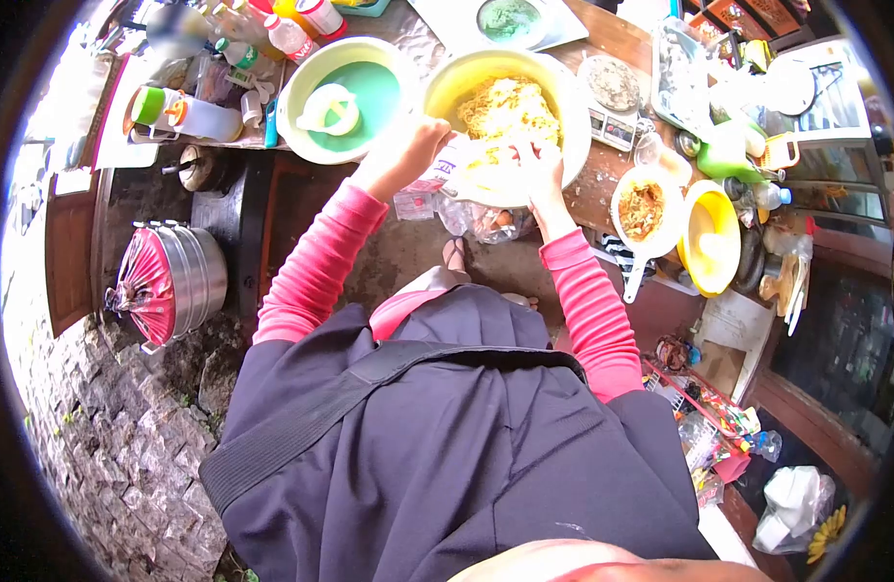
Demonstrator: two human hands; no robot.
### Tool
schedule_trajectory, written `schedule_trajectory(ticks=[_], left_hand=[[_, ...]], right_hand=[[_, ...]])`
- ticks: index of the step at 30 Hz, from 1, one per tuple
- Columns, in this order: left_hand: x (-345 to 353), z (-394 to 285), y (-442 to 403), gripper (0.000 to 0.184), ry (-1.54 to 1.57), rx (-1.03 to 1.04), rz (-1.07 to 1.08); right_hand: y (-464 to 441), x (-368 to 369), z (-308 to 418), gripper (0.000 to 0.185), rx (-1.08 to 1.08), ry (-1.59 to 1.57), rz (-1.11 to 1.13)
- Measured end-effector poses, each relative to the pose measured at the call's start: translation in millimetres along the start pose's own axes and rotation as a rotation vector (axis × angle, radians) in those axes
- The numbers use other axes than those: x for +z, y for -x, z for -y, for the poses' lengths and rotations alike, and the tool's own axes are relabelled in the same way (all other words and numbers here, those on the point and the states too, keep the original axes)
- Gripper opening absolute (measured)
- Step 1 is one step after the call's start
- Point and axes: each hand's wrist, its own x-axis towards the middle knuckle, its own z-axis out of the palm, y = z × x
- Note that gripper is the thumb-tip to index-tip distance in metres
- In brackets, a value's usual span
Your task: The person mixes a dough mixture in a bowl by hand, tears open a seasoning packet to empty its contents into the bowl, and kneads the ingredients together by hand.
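Dark clothing (437, 436) lies below hands (415, 153) (543, 175), yellow food (510, 109) beyond

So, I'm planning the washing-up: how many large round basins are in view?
3: the green-filled basin at left, the shred-filled basin at centre, and the bright yellow basin at right. Others may be hidden.

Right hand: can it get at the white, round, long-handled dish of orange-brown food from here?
Likely yes. The dish sits just right of the right hand, handle toward the wearer, nothing visibly covering it. The hand would just have to leave the large round cream-and-yellow basin.
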Motion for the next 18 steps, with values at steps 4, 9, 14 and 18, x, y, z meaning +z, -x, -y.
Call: schedule_trajectory(ticks=[4, 9, 14, 18], left_hand=[[1.0, -0.7, -7.1, 0.021, -0.031, 0.069, -0.022], [5.1, 4.6, -10.2, 0.021, 0.015, 0.035, -0.013], [2.7, 6.8, -11.1, 0.021, 0.002, 0.028, 0.017], [-1.5, 1.6, -10.6, 0.021, 0.048, 0.029, 0.014]], right_hand=[[-1.5, -7.5, -2.7, 0.017, 0.03, -0.075, -0.025], [-10.4, -28.9, -2.6, 0.019, -0.031, -0.05, -0.086], [-48.9, -52.9, 0.8, 0.019, -0.064, 0.058, -0.22], [-87.1, -46.7, -3.6, 0.023, -0.173, 0.127, -0.362]])
